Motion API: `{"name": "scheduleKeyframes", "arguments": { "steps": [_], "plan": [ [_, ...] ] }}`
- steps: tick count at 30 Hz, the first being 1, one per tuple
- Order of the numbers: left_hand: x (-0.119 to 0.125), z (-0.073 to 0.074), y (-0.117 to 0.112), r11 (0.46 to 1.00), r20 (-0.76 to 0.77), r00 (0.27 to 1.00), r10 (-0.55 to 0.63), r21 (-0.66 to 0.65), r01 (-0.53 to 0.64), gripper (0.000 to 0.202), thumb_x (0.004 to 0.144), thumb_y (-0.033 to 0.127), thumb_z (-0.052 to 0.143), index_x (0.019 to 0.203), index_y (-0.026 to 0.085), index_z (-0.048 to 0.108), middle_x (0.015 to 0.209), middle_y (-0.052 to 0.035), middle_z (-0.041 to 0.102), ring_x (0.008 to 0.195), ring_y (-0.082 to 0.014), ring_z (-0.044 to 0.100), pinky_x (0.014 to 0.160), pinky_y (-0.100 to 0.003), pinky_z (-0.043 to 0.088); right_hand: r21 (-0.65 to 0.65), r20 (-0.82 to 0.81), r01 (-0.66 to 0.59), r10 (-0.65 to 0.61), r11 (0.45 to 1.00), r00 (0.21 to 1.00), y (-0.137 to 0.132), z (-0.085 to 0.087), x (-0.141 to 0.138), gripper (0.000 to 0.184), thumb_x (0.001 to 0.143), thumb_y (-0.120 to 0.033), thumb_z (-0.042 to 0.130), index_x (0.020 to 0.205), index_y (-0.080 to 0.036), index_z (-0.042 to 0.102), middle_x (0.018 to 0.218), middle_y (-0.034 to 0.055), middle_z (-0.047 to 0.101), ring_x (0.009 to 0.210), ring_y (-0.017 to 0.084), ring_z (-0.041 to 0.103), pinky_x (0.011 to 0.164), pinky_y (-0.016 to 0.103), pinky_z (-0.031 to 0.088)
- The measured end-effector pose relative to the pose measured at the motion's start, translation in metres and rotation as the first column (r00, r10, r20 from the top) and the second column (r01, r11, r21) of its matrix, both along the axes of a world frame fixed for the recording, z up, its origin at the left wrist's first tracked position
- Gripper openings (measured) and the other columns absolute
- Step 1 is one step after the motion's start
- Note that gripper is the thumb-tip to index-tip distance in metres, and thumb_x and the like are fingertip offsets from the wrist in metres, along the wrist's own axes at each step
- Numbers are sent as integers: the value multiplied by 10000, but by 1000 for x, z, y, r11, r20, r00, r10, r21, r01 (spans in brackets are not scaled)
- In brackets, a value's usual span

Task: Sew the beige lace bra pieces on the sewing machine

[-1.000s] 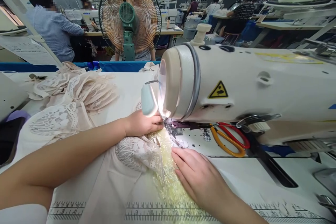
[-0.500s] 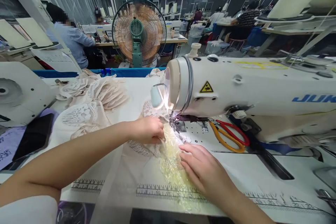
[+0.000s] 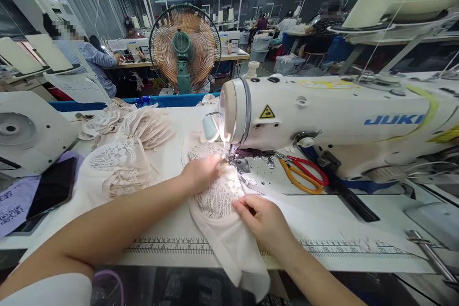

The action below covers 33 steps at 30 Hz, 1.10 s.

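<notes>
A beige lace fabric piece (image 3: 220,201) lies under the needle of a white Juki sewing machine (image 3: 322,114) and hangs over the table's front edge. My left hand (image 3: 201,174) rests on the lace just left of the presser foot (image 3: 238,165), fingers curled down on the cloth. My right hand (image 3: 263,222) pinches the lace's right edge in front of the needle, fingers closed on it.
Red and orange scissors (image 3: 304,174) lie on the machine bed to the right. A pile of lace pieces (image 3: 124,143) sits at the left, with a black phone (image 3: 53,186) beside it. A fan (image 3: 184,48) stands behind the table. Other people work at far tables.
The yellowish strip under my right hand is no longer visible; beige lace now covers that spot. My right hand went from flat to pinching the lace edge. The view pulled back.
</notes>
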<state>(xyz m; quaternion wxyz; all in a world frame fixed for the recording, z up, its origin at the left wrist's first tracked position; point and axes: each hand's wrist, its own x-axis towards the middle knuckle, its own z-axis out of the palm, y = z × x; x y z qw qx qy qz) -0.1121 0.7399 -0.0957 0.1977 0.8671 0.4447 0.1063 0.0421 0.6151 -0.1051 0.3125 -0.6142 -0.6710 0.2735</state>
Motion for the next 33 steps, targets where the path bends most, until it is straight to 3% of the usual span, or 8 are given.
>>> {"name": "scheduleKeyframes", "arguments": {
  "steps": [2, 4, 6, 8, 17, 22, 33],
  "plan": [
    [1, -2, -7, 994, -149, 986, -77, 68, 88, 225, 806, 194, 474, 1023, 190, 533, 889, -45, 533, 656, -162, 521, 561, -254, 356, -76, 41, 6, -3, 997, 999, 0, -3, 9, 301, 862, -348, 421, 730, -187, 639, 639, 16, 606, 615, 165, 544, 581, 270, 391],
    [2, -1, -13, 972, -330, 930, -160, 113, 207, 292, 826, 219, 455, 1104, 222, 542, 956, -60, 531, 622, -158, 526, 522, -249, 327, -135, 80, 5, 6, 991, 997, -2, -6, 13, 308, 862, -339, 421, 993, -192, 658, 700, 24, 633, 647, 180, 559, 610, 284, 399],
    [3, 2, -16, 952, -476, 856, -202, 109, 285, 357, 850, 247, 425, 1196, 255, 514, 968, -65, 531, 615, -165, 536, 491, -244, 298, -192, 154, 10, 20, 981, 988, -3, -6, 13, 423, 863, -336, 415, 1234, -186, 553, 713, 37, 640, 650, 203, 563, 600, 298, 393],
    [3, 5, -17, 950, -540, 815, -210, 86, 301, 413, 865, 250, 395, 1272, 265, 464, 942, -65, 536, 626, -180, 548, 469, -243, 276, -256, 222, 7, 52, 967, 974, -2, -2, 12, 502, 866, -328, 406, 1338, -164, 451, 710, 51, 640, 649, 223, 563, 575, 303, 381],
    [9, 18, -18, 967, -584, 786, -204, 4, 254, 474, 810, 246, 462, 1285, 239, 459, 915, -67, 565, 637, -192, 555, 444, -253, 246, -352, 201, -79, 157, 933, 967, 12, 7, 18, 520, 866, -325, 407, 1357, -153, 423, 942, 109, 674, 879, 262, 593, 716, 341, 422],
    [17, 23, -8, 966, -576, 786, -222, -20, 258, 460, 794, 242, 483, 1253, 220, 490, 902, -63, 580, 649, -190, 564, 443, -253, 254, -327, 236, -80, 163, 942, 958, 23, 6, 22, 531, 856, -356, 415, 1349, -158, 436, 880, 97, 659, 798, 237, 580, 677, 312, 413],
    [24, 19, 3, 970, -522, 824, -220, -27, 242, 471, 769, 170, 489, 1236, 213, 532, 874, -83, 618, 678, -231, 601, 465, -265, 346, -352, 294, -64, 176, 934, 940, 34, 15, 22, 543, 840, -333, 429, 1345, -134, 437, 662, 31, 581, 644, 199, 536, 592, 277, 378]
  ]
}}
